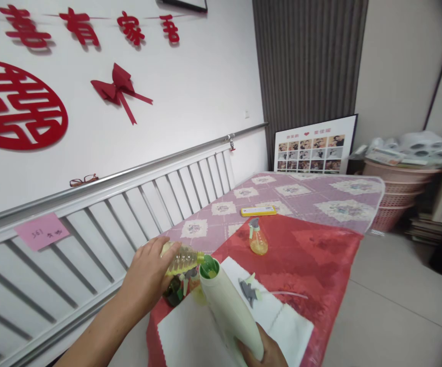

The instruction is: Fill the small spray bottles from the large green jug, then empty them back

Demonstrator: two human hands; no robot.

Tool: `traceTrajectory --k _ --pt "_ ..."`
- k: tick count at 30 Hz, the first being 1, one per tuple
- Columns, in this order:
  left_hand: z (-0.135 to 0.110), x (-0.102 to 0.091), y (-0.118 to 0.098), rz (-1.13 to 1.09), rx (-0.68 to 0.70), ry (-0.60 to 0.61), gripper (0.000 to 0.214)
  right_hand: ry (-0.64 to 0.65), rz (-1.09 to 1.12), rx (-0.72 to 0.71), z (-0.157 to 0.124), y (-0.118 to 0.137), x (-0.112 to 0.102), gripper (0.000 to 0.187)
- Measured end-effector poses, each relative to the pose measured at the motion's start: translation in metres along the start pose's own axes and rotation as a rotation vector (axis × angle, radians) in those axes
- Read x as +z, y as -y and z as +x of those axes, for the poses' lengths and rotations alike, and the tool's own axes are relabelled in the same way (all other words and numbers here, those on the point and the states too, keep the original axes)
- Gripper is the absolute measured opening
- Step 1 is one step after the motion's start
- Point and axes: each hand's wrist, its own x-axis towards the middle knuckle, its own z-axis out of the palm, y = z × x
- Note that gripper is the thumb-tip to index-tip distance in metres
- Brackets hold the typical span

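My left hand is closed round a small clear bottle of yellow liquid, tipped on its side with its mouth at the green-rimmed opening of a pale cream bottle. My right hand grips the base of that cream bottle, which leans up and to the left over a white cloth. A detached grey spray head with a thin tube lies on the cloth. A small yellow spray bottle stands on the red tablecloth beyond.
A yellow flat case lies on the pink patterned cover. Dark small items sit by the table's left edge. White slatted railing runs along the left. Pink baskets and a photo board stand behind.
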Motion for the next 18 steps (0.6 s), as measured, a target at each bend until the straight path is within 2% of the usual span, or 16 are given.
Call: traceTrajectory --k 5,18 --pt "0.0003 0.0001 0.0001 -0.001 0.002 0.006 0.065 -0.027 -0.011 -0.029 0.0005 -0.0005 0.0013 0.023" --pt "0.0 -0.0005 -0.001 0.009 -0.004 0.008 0.066 -0.041 0.045 0.007 0.0 0.0048 -0.0014 0.023"
